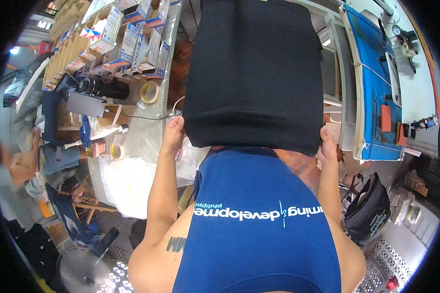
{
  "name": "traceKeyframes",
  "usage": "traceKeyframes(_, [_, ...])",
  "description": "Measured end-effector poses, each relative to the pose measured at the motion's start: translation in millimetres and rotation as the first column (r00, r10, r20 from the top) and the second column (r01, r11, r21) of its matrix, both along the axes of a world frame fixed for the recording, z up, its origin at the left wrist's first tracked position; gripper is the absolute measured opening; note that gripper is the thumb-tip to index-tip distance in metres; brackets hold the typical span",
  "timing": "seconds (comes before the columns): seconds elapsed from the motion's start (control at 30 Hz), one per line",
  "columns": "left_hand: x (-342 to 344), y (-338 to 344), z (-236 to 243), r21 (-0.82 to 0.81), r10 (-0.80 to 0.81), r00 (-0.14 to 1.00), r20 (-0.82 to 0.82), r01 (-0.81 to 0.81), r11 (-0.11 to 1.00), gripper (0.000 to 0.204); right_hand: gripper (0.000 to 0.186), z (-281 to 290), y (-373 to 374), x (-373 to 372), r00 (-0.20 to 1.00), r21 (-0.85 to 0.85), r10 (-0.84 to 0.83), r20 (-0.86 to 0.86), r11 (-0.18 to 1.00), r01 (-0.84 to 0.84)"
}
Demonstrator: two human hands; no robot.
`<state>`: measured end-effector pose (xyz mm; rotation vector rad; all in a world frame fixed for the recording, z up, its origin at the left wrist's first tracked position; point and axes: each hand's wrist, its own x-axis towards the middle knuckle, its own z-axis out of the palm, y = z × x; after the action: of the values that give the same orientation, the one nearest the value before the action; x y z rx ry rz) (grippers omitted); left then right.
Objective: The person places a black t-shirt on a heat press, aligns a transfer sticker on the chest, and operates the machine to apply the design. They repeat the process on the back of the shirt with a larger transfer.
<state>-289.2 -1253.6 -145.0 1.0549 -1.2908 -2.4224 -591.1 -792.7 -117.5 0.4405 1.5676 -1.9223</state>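
Note:
A large black cloth (253,73), smooth and roughly rectangular, spreads out before me with a few soft folds along its near edge. Whether a board lies under it cannot be seen. My left hand (173,135) is closed at its near left corner, pinching the edge. At the near right corner my right hand (327,145) is likewise closed on the border, its fingers partly hidden by the fabric.
On the left table (149,122) stand divided cartons (124,46), tape rolls (150,92) and white papers (127,188). A blue framed screen (369,88) lies to the right, beside a pressure gauge (397,31). A black bag (369,210) and a fan (85,268) are lower down. Another person (24,161) sits far left.

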Motion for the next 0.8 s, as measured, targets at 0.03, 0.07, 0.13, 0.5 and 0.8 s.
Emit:
traceKeyframes(0.03, [0.5, -0.2, -0.1, -0.048, 0.004, 0.996, 0.084, 0.000, 0.999, 0.028, 0.023, -0.1, 2.2, 0.6, 0.998, -0.050, 0.030, -0.054, 0.998, -0.032])
traceKeyframes(0.07, [0.1, -0.4, -1.8, -0.049, -0.010, 0.993, 0.116, 0.016, 0.999, 0.028, 0.022, -1.4, 5.1, -0.3, 0.998, -0.060, 0.022, -0.065, 0.998, -0.026])
traceKeyframes(0.13, [0.7, 0.7, -6.5, -0.127, -0.010, 0.989, 0.145, 0.029, 0.991, 0.029, 0.020, -7.3, 8.8, 2.0, 0.997, -0.061, -0.006, -0.079, 0.998, 0.001])
traceKeyframes(0.5, [-37.5, 10.3, 43.7, -0.864, 0.195, 0.913, 0.357, 0.243, 0.442, 0.019, 0.025, 15.3, -22.8, -4.2, 0.834, 0.871, 0.441, -0.332, 0.483, 0.092])
traceKeyframes(0.8, [-152.0, 109.8, 82.4, -0.864, -0.342, 0.833, 0.435, 0.280, -0.419, 0.058, 0.065, 55.5, -170.2, 62.5, -0.076, 0.921, 0.934, -0.349, 0.357, 0.157])
